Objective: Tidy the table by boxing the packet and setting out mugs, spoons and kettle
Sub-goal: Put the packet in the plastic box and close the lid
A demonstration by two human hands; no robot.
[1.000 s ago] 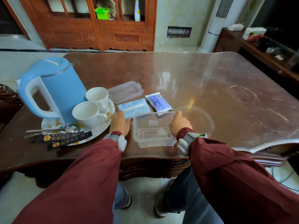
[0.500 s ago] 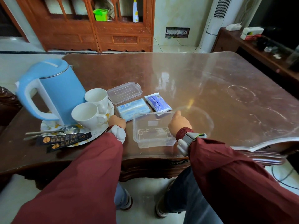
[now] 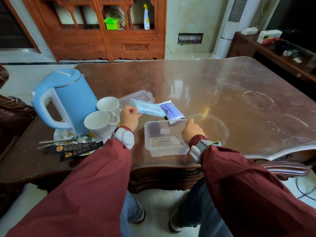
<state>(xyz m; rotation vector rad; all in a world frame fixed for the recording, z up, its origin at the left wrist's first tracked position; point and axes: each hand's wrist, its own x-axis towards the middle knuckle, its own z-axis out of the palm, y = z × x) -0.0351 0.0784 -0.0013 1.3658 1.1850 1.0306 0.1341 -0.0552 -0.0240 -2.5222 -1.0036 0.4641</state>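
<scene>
The left hand pinches a light-blue packet, lifted off the desk beside the mugs, seemingly bound for the clear box, which the right hand grips at its rim, apparently steadying it.

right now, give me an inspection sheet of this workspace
surface: wooden table under a glossy clear cover, ring marks at right
job's things: light blue packet lifted off the table; clear box open; lid behind; kettle, two mugs, spoons on a plate
clutter: dark blue packet; black sachets
hands: left hand pinches the light blue packet; right hand grips the box rim
cables: one on the floor at right
surroundings: wooden cabinet
</scene>
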